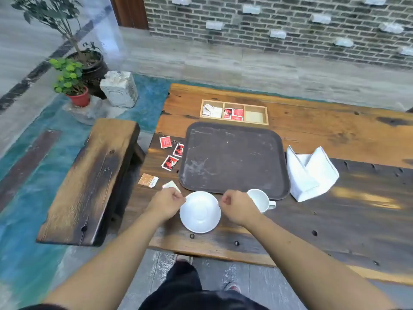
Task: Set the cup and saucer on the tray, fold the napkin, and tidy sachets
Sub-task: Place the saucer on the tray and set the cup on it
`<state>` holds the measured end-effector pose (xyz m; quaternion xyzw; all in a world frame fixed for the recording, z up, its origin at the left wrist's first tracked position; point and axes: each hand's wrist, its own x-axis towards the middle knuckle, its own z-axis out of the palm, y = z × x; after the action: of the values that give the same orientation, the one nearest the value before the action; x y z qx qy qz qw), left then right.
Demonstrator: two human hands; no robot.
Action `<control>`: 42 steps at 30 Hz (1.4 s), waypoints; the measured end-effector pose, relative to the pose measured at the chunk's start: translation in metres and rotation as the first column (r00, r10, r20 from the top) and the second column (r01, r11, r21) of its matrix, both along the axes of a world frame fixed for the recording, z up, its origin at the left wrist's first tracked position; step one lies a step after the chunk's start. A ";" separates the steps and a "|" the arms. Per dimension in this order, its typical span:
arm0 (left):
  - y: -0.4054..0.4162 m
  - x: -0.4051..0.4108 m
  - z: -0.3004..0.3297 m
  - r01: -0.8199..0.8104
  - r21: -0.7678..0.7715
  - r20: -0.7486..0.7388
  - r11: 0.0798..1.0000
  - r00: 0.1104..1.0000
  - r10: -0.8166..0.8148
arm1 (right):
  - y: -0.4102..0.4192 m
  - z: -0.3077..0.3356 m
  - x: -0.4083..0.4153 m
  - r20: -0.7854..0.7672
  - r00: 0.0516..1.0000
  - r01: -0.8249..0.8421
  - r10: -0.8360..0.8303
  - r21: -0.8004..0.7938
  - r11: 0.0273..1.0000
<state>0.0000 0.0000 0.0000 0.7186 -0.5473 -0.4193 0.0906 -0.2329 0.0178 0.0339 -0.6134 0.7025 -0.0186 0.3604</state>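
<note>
A white saucer (pixel 200 213) sits near the table's front edge, just in front of the dark brown tray (pixel 232 157). My left hand (pixel 166 203) pinches its left rim and my right hand (pixel 238 206) pinches its right rim. A white cup (pixel 260 199) stands behind my right hand, touching the tray's front right corner. A crumpled white napkin (pixel 309 173) lies right of the tray. Three red sachets (pixel 171 153) lie left of the tray, with a tan sachet (pixel 148 180) and a pale sachet (pixel 171 185) nearer me.
A wooden three-compartment box (pixel 234 111) behind the tray holds white sachets on the left and red ones in the middle. A wooden bench (pixel 89 180) stands left of the table. Potted plants (pixel 71 83) and a stone block (pixel 119 88) stand on the floor beyond.
</note>
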 end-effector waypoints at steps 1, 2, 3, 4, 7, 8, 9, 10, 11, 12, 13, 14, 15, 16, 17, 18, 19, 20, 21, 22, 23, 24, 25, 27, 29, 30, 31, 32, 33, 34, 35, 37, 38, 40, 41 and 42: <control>-0.001 0.003 -0.009 -0.005 0.031 -0.003 1.000 1.000 0.005 | -0.001 -0.009 0.003 -0.006 0.999 0.037 -0.037 0.032 0.999; -0.003 0.004 -0.018 -0.041 0.053 0.007 0.998 0.999 0.040 | -0.003 -0.017 0.005 -0.009 0.996 0.086 -0.086 0.041 0.995; -0.002 0.005 -0.028 -0.053 0.076 -0.003 0.996 0.999 0.054 | -0.002 -0.025 0.006 -0.013 0.993 0.120 -0.120 0.066 0.991; 0.000 0.004 -0.033 -0.065 0.110 -0.014 0.992 0.998 0.067 | -0.002 -0.032 0.007 -0.017 0.987 0.161 -0.160 0.098 0.982; -0.002 0.004 -0.049 -0.077 0.146 -0.072 0.986 0.993 0.088 | -0.002 -0.054 0.011 -0.017 0.961 0.273 -0.274 0.162 0.948; -0.004 0.004 -0.051 -0.077 0.155 -0.085 0.985 0.992 0.091 | -0.001 -0.060 0.012 -0.020 0.953 0.301 -0.303 0.179 0.937; -0.005 0.005 -0.056 -0.079 0.174 -0.113 0.982 0.989 0.099 | -0.001 -0.066 0.013 -0.021 0.941 0.336 -0.338 0.198 0.921; -0.007 0.005 -0.060 -0.067 0.198 -0.138 0.978 0.986 0.095 | 0.000 -0.072 0.014 -0.018 0.929 0.365 -0.370 0.214 0.906; -0.008 0.005 -0.063 -0.048 0.219 -0.160 0.975 0.983 0.085 | -0.001 -0.075 0.016 -0.013 0.917 0.390 -0.398 0.236 0.890; -0.009 0.006 -0.066 -0.029 0.238 -0.177 0.971 0.982 0.072 | -0.001 -0.078 0.018 -0.007 0.909 0.405 -0.416 0.248 0.880; -0.011 0.007 -0.069 -0.015 0.253 -0.195 0.967 0.979 0.066 | -0.002 -0.080 0.021 -0.011 0.903 0.418 -0.429 0.253 0.872; -0.012 0.009 -0.071 -0.009 0.265 -0.216 0.964 0.974 0.069 | -0.003 -0.081 0.024 -0.011 0.899 0.427 -0.439 0.251 0.869; -0.014 0.010 -0.073 -0.012 0.272 -0.237 0.962 0.968 0.079 | -0.003 -0.081 0.027 -0.014 0.888 0.449 -0.460 0.249 0.858; -0.016 0.011 -0.075 -0.018 0.282 -0.260 0.959 0.961 0.094 | -0.004 -0.082 0.029 -0.010 0.877 0.467 -0.480 0.249 0.848; -0.017 0.013 -0.075 -0.027 0.293 -0.282 0.956 0.953 0.113 | -0.004 -0.081 0.032 -0.006 0.866 0.486 -0.501 0.254 0.836; -0.017 0.014 -0.074 -0.044 0.310 -0.300 0.950 0.944 0.141 | -0.004 -0.081 0.034 0.004 0.855 0.500 -0.518 0.258 0.827; -0.018 0.016 -0.074 -0.072 0.331 -0.313 0.941 0.932 0.181 | -0.004 -0.080 0.035 0.020 0.833 0.526 -0.552 0.278 0.804; -0.019 0.017 -0.073 -0.103 0.349 -0.330 0.931 0.917 0.225 | -0.004 -0.081 0.037 0.048 0.808 0.551 -0.588 0.295 0.781; -0.021 0.020 -0.072 -0.129 0.366 -0.345 0.921 0.901 0.263 | -0.005 -0.079 0.039 0.071 0.781 0.573 -0.621 0.315 0.757; -0.023 0.022 -0.072 -0.145 0.378 -0.360 0.914 0.887 0.290 | -0.006 -0.078 0.041 0.094 0.760 0.587 -0.644 0.325 0.741; -0.025 0.025 -0.071 -0.154 0.385 -0.373 0.910 0.876 0.306 | -0.007 -0.076 0.043 0.110 0.744 0.596 -0.659 0.336 0.729; -0.027 0.027 -0.070 -0.162 0.389 -0.386 0.907 0.865 0.320 | -0.009 -0.074 0.045 0.126 0.734 0.599 -0.667 0.342 0.724; -0.030 0.030 -0.068 -0.171 0.392 -0.396 0.904 0.855 0.334 | -0.012 -0.071 0.047 0.139 0.730 0.599 -0.669 0.343 0.724; -0.035 0.033 -0.067 -0.192 0.393 -0.411 0.899 0.838 0.359 | -0.018 -0.065 0.049 0.167 0.712 0.606 -0.682 0.345 0.717; -0.042 0.036 -0.066 -0.210 0.384 -0.425 0.899 0.825 0.374 | -0.027 -0.060 0.050 0.196 0.691 0.613 -0.696 0.352 0.708; -0.045 0.037 -0.065 -0.217 0.377 -0.435 0.900 0.817 0.379 | -0.032 -0.058 0.049 0.212 0.690 0.611 -0.692 0.343 0.714; -0.050 0.037 -0.064 -0.225 0.369 -0.446 0.902 0.809 0.384 | -0.038 -0.055 0.049 0.225 0.692 0.608 -0.686 0.331 0.722; -0.055 0.037 -0.063 -0.236 0.359 -0.454 0.903 0.801 0.390 | -0.044 -0.053 0.048 0.236 0.697 0.605 -0.677 0.313 0.732; -0.059 0.036 -0.060 -0.250 0.348 -0.462 0.903 0.793 0.397 | -0.051 -0.050 0.047 0.242 0.704 0.600 -0.668 0.299 0.742; -0.064 0.035 -0.057 -0.264 0.336 -0.469 0.904 0.785 0.404 | -0.058 -0.048 0.046 0.250 0.709 0.596 -0.659 0.287 0.750; -0.069 0.033 -0.054 -0.278 0.323 -0.474 0.905 0.780 0.409 | -0.065 -0.045 0.045 0.258 0.711 0.593 -0.655 0.281 0.755; -0.080 0.030 -0.046 -0.307 0.296 -0.481 0.905 0.771 0.419 | -0.080 -0.041 0.040 0.284 0.704 0.588 -0.651 0.281 0.759; -0.085 0.028 -0.043 -0.321 0.284 -0.483 0.903 0.766 0.424 | -0.088 -0.040 0.038 0.300 0.698 0.585 -0.650 0.285 0.759; -0.097 0.024 -0.037 -0.343 0.258 -0.484 0.903 0.763 0.428 | -0.104 -0.038 0.033 0.330 0.684 0.579 -0.651 0.296 0.759; -0.104 0.022 -0.035 -0.351 0.248 -0.485 0.903 0.762 0.429 | -0.112 -0.036 0.031 0.342 0.677 0.579 -0.652 0.300 0.758; -0.110 0.020 -0.034 -0.356 0.242 -0.487 0.902 0.760 0.431 | -0.120 -0.036 0.028 0.352 0.671 0.581 -0.653 0.298 0.758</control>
<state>0.0199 -0.1105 -0.0340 0.6780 -0.3077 -0.6082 0.2751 -0.2049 -0.1020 -0.0018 -0.2874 0.7684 -0.2193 0.5281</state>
